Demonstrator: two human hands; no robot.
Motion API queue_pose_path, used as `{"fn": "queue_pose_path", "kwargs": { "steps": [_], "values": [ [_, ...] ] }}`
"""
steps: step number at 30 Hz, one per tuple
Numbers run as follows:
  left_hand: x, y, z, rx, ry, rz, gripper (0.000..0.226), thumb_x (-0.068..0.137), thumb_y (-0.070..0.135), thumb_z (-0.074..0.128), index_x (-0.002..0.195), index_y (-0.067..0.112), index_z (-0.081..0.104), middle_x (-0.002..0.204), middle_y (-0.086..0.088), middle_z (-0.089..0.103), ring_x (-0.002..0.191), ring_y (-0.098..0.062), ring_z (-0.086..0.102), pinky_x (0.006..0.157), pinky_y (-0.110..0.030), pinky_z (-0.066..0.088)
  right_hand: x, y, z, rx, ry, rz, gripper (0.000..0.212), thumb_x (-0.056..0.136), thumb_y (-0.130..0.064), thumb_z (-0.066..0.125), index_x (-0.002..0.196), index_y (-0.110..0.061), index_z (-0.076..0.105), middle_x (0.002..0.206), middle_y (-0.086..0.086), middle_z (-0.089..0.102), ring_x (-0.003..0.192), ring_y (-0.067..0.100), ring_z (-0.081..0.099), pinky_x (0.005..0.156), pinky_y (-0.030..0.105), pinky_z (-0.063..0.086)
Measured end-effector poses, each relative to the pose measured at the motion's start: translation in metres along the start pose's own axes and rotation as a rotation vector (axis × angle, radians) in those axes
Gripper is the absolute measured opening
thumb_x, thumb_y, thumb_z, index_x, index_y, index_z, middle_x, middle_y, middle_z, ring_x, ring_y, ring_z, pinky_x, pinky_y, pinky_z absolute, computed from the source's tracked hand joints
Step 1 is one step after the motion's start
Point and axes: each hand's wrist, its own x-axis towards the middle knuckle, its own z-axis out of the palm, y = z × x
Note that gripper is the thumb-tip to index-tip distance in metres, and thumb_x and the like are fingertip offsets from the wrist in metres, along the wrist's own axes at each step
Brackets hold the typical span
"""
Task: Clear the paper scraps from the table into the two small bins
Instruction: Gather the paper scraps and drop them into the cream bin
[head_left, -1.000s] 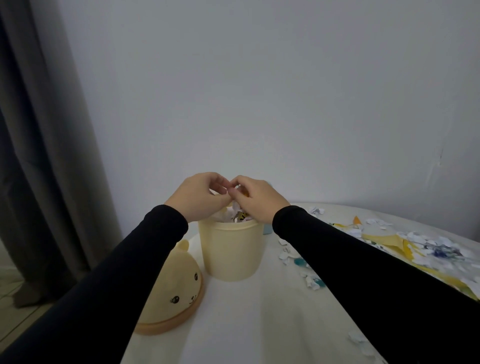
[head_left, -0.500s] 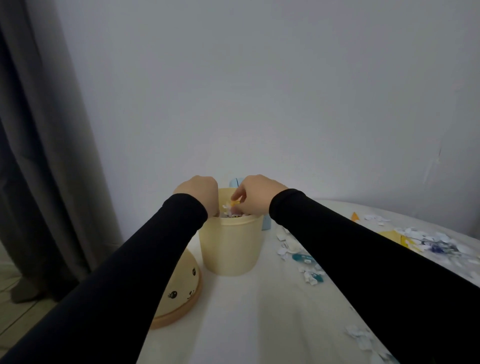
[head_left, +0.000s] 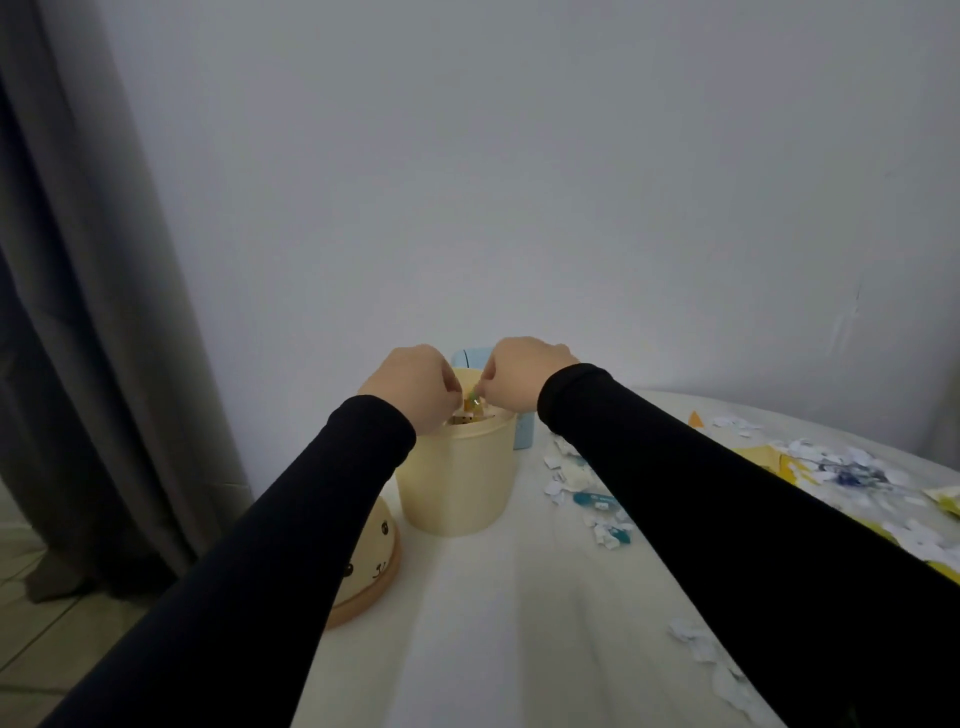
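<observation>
Head view looks down two black sleeves to both hands held over the mouth of a cream bin (head_left: 454, 488) standing on the white table (head_left: 498, 613). Left hand (head_left: 413, 387) has its fingers curled down over the bin's left rim; whether it holds anything cannot be told, since the fingertips are turned away. Right hand (head_left: 522, 379) is curled too, and pinches a small scrap (head_left: 471, 402) of yellow and green paper just above the opening, between the two hands. Inside the bin some paper bits show below the rim. A pale blue bin (head_left: 522, 431) stands right behind the cream one, mostly hidden by the right hand and sleeve. To the left of the cream bin lies a cream domed lid (head_left: 371, 566) with a small animal face, resting near the table edge. More paper scraps (head_left: 587, 499), white and teal, lie on the table just right of the cream bin, and a larger heap with yellow pieces (head_left: 852, 473) spreads across the far right. A grey curtain (head_left: 93, 312) hangs at left
</observation>
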Motion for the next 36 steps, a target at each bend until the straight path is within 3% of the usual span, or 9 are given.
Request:
{"fn": "queue_pose_path", "kwargs": {
  "steps": [5, 8, 12, 16, 21, 24, 27, 31, 36],
  "values": [
    [-0.045, 0.025, 0.014, -0.166, 0.324, 0.189, 0.025, 0.091, 0.019, 0.05, 0.108, 0.02, 0.068, 0.106, 0.005, 0.067, 0.087, -0.01, 0.052, 0.08, -0.023, 0.041, -0.052, 0.021, -0.015, 0.268, 0.147, 0.038, 0.029, 0.091, -0.032, 0.053, 0.117, -0.024, 0.063, 0.117, -0.004, 0.062, 0.109, 0.019, 0.057, 0.099, 0.034, 0.043],
    [-0.081, 0.051, 0.045, -0.195, 0.368, 0.3, 0.028, 0.088, 0.021, 0.052, 0.113, 0.02, 0.064, 0.108, 0.001, 0.063, 0.1, -0.019, 0.054, 0.089, -0.034, 0.043, -0.091, 0.04, -0.008, 0.385, 0.189, 0.099, 0.028, 0.087, -0.024, 0.052, 0.112, -0.026, 0.065, 0.11, -0.003, 0.063, 0.101, 0.018, 0.06, 0.093, 0.033, 0.048],
    [-0.137, 0.09, 0.1, -0.114, 0.151, 0.321, 0.05, 0.087, 0.045, 0.04, 0.132, 0.024, 0.047, 0.129, 0.0, 0.048, 0.118, -0.023, 0.044, 0.095, -0.038, 0.039, -0.164, 0.078, 0.023, 0.359, 0.161, 0.249, 0.034, 0.087, -0.017, 0.048, 0.113, -0.028, 0.065, 0.114, 0.0, 0.062, 0.105, 0.019, 0.057, 0.093, 0.032, 0.046],
    [-0.17, 0.113, 0.139, 0.061, -0.285, 0.217, 0.066, 0.093, 0.061, 0.027, 0.149, 0.033, 0.008, 0.158, -0.007, 0.001, 0.142, -0.028, 0.008, 0.108, -0.052, 0.017, -0.233, 0.107, 0.044, 0.132, 0.1, 0.416, 0.037, 0.095, -0.03, 0.042, 0.131, -0.035, 0.049, 0.126, 0.0, 0.049, 0.122, 0.022, 0.041, 0.099, 0.039, 0.036],
    [-0.186, 0.147, 0.161, 0.1, -0.389, 0.136, 0.086, 0.082, 0.078, 0.019, 0.149, 0.034, -0.012, 0.158, -0.009, -0.016, 0.145, -0.034, -0.009, 0.112, -0.055, 0.002, -0.288, 0.134, 0.053, 0.079, 0.012, 0.666, 0.055, 0.095, -0.045, 0.035, 0.147, -0.034, 0.02, 0.151, 0.007, 0.017, 0.141, 0.029, 0.011, 0.109, 0.054, 0.018],
    [-0.182, 0.168, 0.172, 0.1, -0.378, 0.111, 0.091, 0.08, 0.08, 0.021, 0.15, 0.031, -0.012, 0.158, -0.013, -0.014, 0.145, -0.036, -0.009, 0.112, -0.055, 0.0, -0.3, 0.159, 0.065, 0.108, -0.103, 0.813, 0.063, 0.097, -0.053, 0.024, 0.15, -0.035, -0.003, 0.158, 0.008, -0.013, 0.144, 0.036, -0.016, 0.11, 0.063, 0.0],
    [-0.174, 0.188, 0.185, 0.111, -0.38, 0.119, 0.089, 0.083, 0.078, 0.018, 0.151, 0.028, -0.008, 0.158, -0.014, -0.012, 0.145, -0.037, -0.007, 0.112, -0.054, 0.001, -0.303, 0.184, 0.077, 0.128, -0.14, 0.866, 0.068, 0.093, -0.064, 0.018, 0.149, -0.037, -0.008, 0.158, 0.009, -0.018, 0.143, 0.036, -0.018, 0.109, 0.063, -0.005],
    [-0.156, 0.208, 0.199, 0.112, -0.351, 0.117, 0.075, 0.091, 0.065, 0.022, 0.152, 0.026, 0.0, 0.159, -0.015, -0.003, 0.145, -0.039, -0.001, 0.112, -0.054, 0.005, -0.29, 0.202, 0.079, 0.133, -0.084, 0.702, 0.057, 0.099, -0.053, 0.019, 0.151, -0.037, 0.003, 0.16, 0.005, -0.007, 0.146, 0.033, -0.007, 0.111, 0.062, 0.001],
    [-0.147, 0.221, 0.203, 0.003, -0.193, 0.224, 0.052, 0.098, 0.045, 0.026, 0.146, 0.026, 0.026, 0.157, -0.007, 0.017, 0.142, -0.027, 0.017, 0.11, -0.053, 0.011, -0.292, 0.215, 0.069, 0.1, 0.184, 0.636, 0.046, 0.1, -0.037, 0.031, 0.146, -0.032, 0.028, 0.154, -0.004, 0.022, 0.142, 0.02, 0.019, 0.11, 0.053, 0.02]
  ]
}}
